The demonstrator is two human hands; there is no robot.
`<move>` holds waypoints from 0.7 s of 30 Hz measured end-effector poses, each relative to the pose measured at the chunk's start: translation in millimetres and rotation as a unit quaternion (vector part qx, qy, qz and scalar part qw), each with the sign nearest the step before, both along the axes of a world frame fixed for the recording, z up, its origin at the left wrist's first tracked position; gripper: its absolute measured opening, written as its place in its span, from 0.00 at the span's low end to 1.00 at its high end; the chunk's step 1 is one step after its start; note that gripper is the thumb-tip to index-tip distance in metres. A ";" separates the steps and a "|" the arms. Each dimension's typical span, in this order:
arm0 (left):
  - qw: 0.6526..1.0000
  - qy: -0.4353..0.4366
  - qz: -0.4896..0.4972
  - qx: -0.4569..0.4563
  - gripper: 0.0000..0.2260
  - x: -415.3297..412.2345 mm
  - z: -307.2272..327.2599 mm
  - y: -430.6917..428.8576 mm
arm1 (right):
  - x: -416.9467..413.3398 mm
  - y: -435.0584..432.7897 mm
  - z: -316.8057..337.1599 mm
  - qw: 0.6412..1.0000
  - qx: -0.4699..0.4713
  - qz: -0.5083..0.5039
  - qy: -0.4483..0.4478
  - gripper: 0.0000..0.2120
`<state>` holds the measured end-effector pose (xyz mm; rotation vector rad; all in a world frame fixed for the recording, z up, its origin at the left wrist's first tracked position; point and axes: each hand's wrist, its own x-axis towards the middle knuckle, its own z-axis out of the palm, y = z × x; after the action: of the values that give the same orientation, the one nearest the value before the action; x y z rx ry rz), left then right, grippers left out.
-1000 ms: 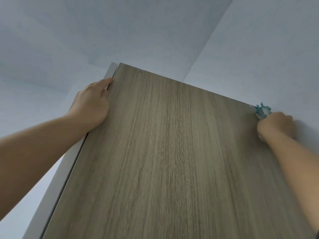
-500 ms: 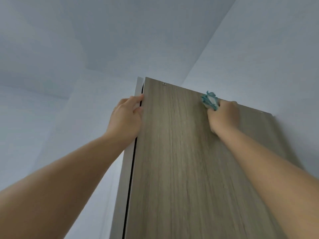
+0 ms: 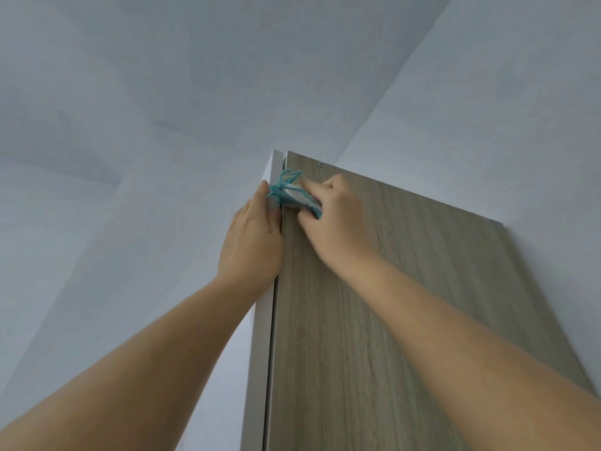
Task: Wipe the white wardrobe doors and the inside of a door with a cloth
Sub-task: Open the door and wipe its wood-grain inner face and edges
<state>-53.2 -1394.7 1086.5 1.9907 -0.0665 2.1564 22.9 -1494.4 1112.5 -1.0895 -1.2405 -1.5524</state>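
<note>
The wardrobe door (image 3: 390,320) stands open and rises overhead, showing its wood-grain inner face. Its top edge slopes from the corner at about twelve o'clock down toward three o'clock, where it meets the wall (image 3: 520,109). A narrow white edge (image 3: 260,369) runs down the door's long side from twelve toward six o'clock, with a dark gap between it and the grain. A small screw (image 3: 321,165) sits just under the top corner. Above the top edge there is open room up to the ceiling (image 3: 195,76), and pale wall fills the space out toward nine o'clock.

The left hand (image 3: 252,242) lies along the white edge near the top, its back toward us. Its fingers are stretched nearly straight, pointing to one o'clock, and their tips touch the cloth's fringe. I cannot tell whether the thumb hooks behind the edge.

The right hand (image 3: 338,219) comes in from five o'clock and has its fingers curled round the cloth (image 3: 292,196), pressing it on the wood. The cloth is a white wad with teal fringe, bunched at the door's upper corner, just below the screw and against the gap. The two hands are nearly touching, with the cloth between them.
</note>
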 end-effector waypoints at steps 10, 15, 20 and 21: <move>0.997 0.000 0.066 -0.035 0.21 3.5 -16.9 -8.7 | 31.4 -14.4 4.7 0.997 -0.008 -0.014 -0.080 0.21; 0.994 0.004 0.087 -0.071 0.18 -0.6 -24.3 -19.2 | 64.3 -38.3 7.9 0.998 0.018 -0.031 -0.054 0.21; 0.987 -0.014 0.143 -0.073 0.09 0.4 -28.1 -21.9 | 102.8 -62.2 8.3 0.999 0.035 -0.040 -0.013 0.20; 0.986 -0.019 0.150 -0.069 0.08 0.5 -27.8 -21.4 | 110.8 -67.3 8.4 0.998 0.039 -0.043 -0.005 0.20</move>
<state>-52.7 -1416.2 1058.7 1.9870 0.3925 2.3017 133.8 -1561.7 1120.9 -1.0970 -1.1436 -1.6589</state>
